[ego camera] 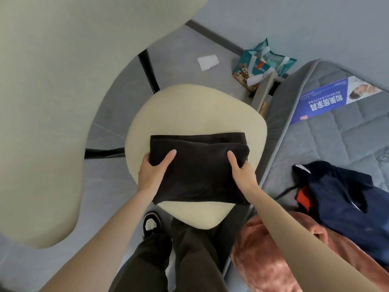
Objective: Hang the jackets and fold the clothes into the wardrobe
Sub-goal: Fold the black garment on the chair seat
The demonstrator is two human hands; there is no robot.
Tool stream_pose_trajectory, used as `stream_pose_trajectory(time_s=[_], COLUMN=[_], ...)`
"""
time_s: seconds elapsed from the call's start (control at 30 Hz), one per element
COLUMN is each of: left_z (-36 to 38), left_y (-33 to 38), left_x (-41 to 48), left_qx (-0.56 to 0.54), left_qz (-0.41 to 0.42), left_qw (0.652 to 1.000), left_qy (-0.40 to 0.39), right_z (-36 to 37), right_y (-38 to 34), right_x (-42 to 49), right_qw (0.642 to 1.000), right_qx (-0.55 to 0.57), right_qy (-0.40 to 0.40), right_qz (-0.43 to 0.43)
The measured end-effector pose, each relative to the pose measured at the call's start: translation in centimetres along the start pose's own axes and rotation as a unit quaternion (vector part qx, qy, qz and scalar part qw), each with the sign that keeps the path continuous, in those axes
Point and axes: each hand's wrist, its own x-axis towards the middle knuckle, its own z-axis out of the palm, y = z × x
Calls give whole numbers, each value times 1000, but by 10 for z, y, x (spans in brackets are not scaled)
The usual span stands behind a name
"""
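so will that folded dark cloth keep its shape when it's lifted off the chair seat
Probably floppy: the folded dark cloth is soft fabric with uneven layered edges, so its middle may droop. The left hand and right hand grip opposite ends, which should keep the fold together. It looks thin, so likely light.

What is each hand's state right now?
Left hand: grips the black cloth at its left edge.
Right hand: grips the cloth's right edge.
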Motion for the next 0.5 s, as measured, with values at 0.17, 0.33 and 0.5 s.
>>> stream_pose_trajectory(time_s=[0.17, 0.33, 0.5], left_z=[15, 36, 47], left_y=[6, 7, 6], left_x=[18, 51, 50], left_qx=[58, 224, 162], left_qz=[29, 57, -29], left_qw=[995, 951, 946], left_qy=[77, 207, 279], right_z=[13, 32, 32], right_y=[-18, -20, -20], right_x=[24, 63, 74], right_qw=[983, 928, 930], right_qx=[-87, -256, -245], right_qy=[86, 232, 258], right_qz=[-134, -138, -92])
